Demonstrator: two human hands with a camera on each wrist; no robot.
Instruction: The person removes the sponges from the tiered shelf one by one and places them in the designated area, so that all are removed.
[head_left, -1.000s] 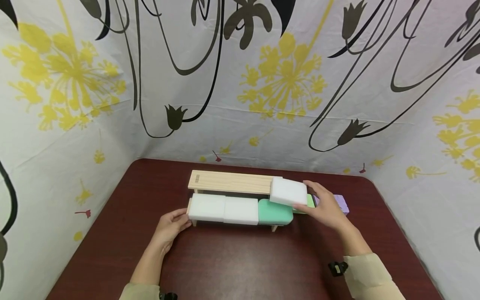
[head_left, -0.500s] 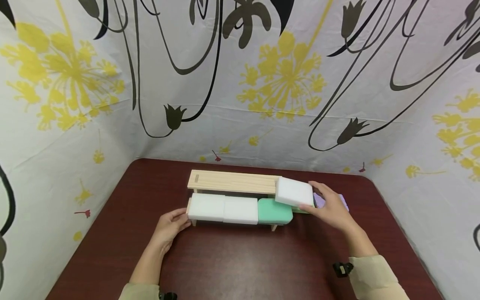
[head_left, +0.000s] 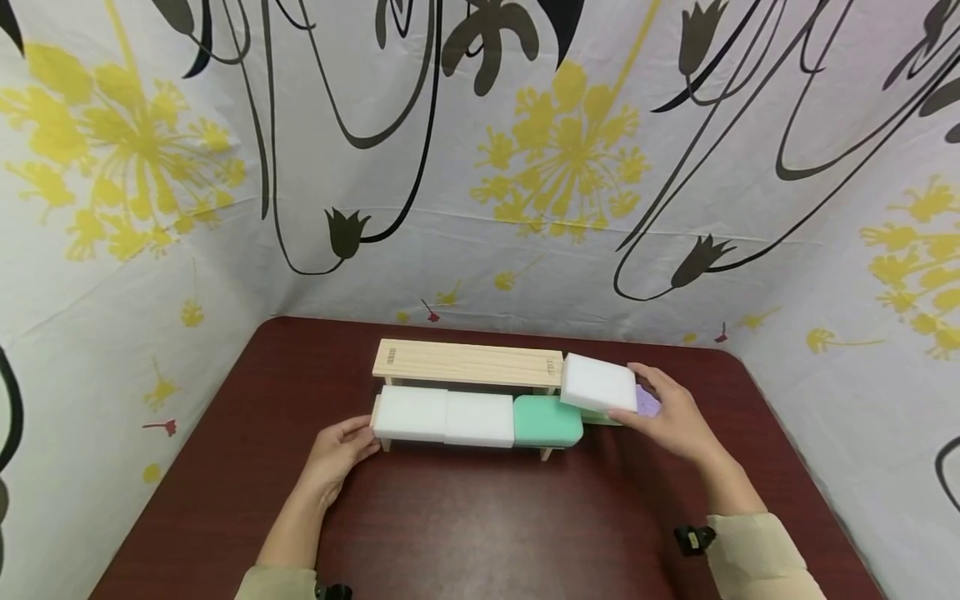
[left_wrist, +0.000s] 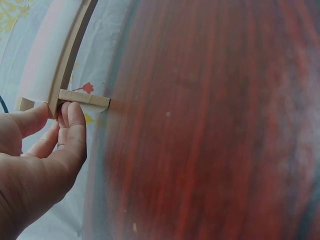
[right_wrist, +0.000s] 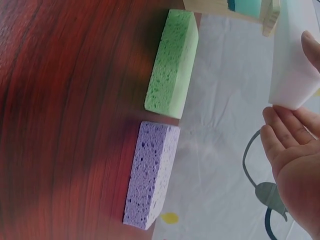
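White block [head_left: 598,383] pinched in the right hand [head_left: 671,414], easily the nearer one

It's up above the green sponge [right_wrist: 172,62], just past the right end of the back shelf [head_left: 465,363], which runs left to right. Left hand [head_left: 339,454] is well apart, gripping the front rack [left_wrist: 67,55] by its left end.

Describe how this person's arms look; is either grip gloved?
Neither the left grip nor the right grip wears a glove. The left sleeve and right sleeve are plain pale beige, ending mid-forearm. A small black device sits by the right sleeve; another dark piece shows by the left.
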